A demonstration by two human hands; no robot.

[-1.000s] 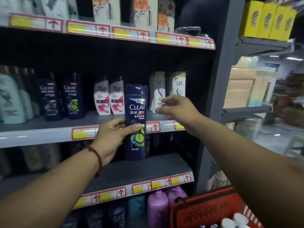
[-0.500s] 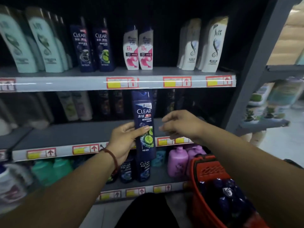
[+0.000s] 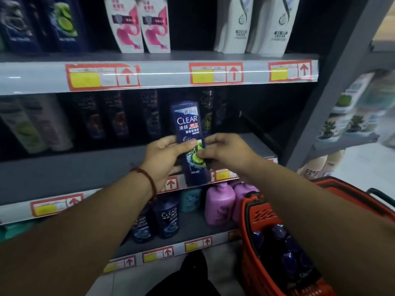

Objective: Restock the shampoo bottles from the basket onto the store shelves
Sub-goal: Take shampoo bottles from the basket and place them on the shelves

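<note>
A dark blue CLEAR shampoo bottle point(image 3: 188, 129) stands upright in the air in front of the middle shelf point(image 3: 85, 169). My left hand point(image 3: 164, 154) grips its left side, thumb across the label. My right hand point(image 3: 226, 152) touches its right side with fingertips on the green lime picture. Several dark CLEAR bottles point(image 3: 149, 116) stand at the back of that shelf. At the lower right hangs the red basket point(image 3: 263, 218) from my right arm, with several dark blue bottle caps point(image 3: 286, 248) inside.
The upper shelf point(image 3: 162, 75) carries pink-and-white bottles point(image 3: 141, 24) and white bottles point(image 3: 256, 24). The lower shelf holds two CLEAR bottles point(image 3: 166, 218) and pink bottles point(image 3: 220, 201). A grey upright post point(image 3: 333, 82) borders the shelves on the right.
The view has dropped lower along the shelves. The bottle now sits in front of the middle shelf, and my right hand has closed in from beside it to touch its right side.
</note>
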